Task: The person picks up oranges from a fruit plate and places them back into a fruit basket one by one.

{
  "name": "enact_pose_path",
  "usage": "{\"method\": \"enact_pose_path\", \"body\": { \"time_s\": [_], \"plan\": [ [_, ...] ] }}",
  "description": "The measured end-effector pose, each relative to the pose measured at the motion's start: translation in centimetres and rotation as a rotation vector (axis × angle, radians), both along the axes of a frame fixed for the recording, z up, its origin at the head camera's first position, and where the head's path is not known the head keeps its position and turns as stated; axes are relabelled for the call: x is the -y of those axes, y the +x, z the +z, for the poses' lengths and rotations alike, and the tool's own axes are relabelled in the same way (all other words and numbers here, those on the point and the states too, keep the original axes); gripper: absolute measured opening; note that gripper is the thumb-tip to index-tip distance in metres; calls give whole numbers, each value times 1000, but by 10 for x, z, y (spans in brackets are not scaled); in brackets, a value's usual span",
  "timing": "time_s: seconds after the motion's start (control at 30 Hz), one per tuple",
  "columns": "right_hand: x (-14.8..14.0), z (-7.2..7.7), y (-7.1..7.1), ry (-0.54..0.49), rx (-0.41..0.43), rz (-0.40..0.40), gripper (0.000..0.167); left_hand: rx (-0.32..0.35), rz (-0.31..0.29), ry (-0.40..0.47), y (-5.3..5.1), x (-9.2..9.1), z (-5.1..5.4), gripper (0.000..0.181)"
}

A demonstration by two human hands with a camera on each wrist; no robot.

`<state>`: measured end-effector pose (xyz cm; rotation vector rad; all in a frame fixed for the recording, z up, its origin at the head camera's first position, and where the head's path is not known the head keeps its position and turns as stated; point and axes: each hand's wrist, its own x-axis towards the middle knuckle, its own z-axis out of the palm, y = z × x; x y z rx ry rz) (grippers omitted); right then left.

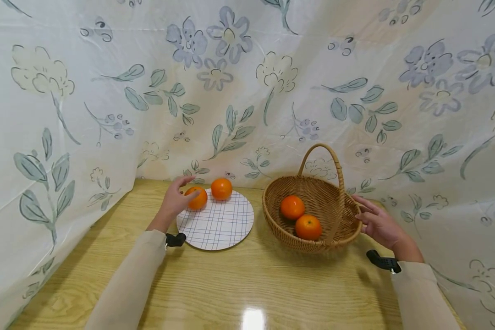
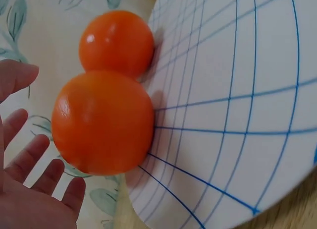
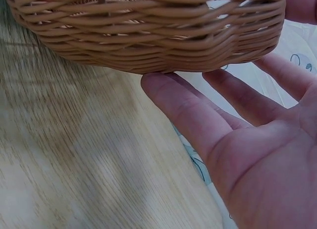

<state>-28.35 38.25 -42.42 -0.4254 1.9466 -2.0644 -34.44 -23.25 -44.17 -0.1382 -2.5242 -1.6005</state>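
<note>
There it was, the first orange fruit (image 2: 103, 124), sitting at about ten o'clock on the plate (image 1: 222, 229), and the left hand (image 1: 176, 199) was right around it! The fingers were spread wide, thumb well away from the rest, and they had hold of nothing; the left wrist view showed a gap between thumb and skin. Just beside it, up at twelve o'clock near the plate's far rim, sat the second orange fruit (image 1: 221, 189). Two on the plate, then, over a white face ruled with blue lines.

Across to three o'clock from the plate, and here was the wicker basket (image 1: 313, 192), wide-mouthed and carrying two of its own! The third orange fruit (image 1: 292, 207) lay towards nine o'clock inside, the fourth orange fruit (image 1: 308, 228) close by it at six, with bare weave showing over towards two. The handle (image 1: 319, 145) arched over from about eleven to five.

On the basket's three o'clock side came the right hand (image 1: 381, 225), fingers mostly stretched out, tips touching the outside of the weave without wrapping round it. Plate and basket shared a pale wooden desk (image 1: 231, 284), light glinting at six o'clock, while a floral cloth (image 1: 231, 91) hung behind at twelve.
</note>
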Motion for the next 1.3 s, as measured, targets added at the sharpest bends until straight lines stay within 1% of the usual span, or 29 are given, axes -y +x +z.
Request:
{"method": "enact_pose_path", "body": {
  "time_s": [0.1,0.27,0.43,0.6,0.8,0.9,1.07,1.3],
  "plan": [
    [0,0,0,-7,1,5,67,28,-1,-43,-2,4,-3,59],
    [1,2,2,-5,0,7,67,92,-9,-96,-4,6,-7,66],
    [1,2,1,5,9,0,67,143,-26,-110,-7,5,-11,73],
    [0,2,0,21,15,-14,68,180,-25,-95,-7,4,-11,79],
    [2,3,0,38,16,-27,68,189,-31,-93,-9,3,-16,82],
    [2,4,1,33,13,-20,68,192,-26,-76,-9,3,-18,82],
    [3,6,1,28,17,-18,67,193,-19,-70,-9,1,-20,82],
    [3,6,1,52,16,-22,68,189,-10,-71,-9,0,-21,85]
  ]
}}
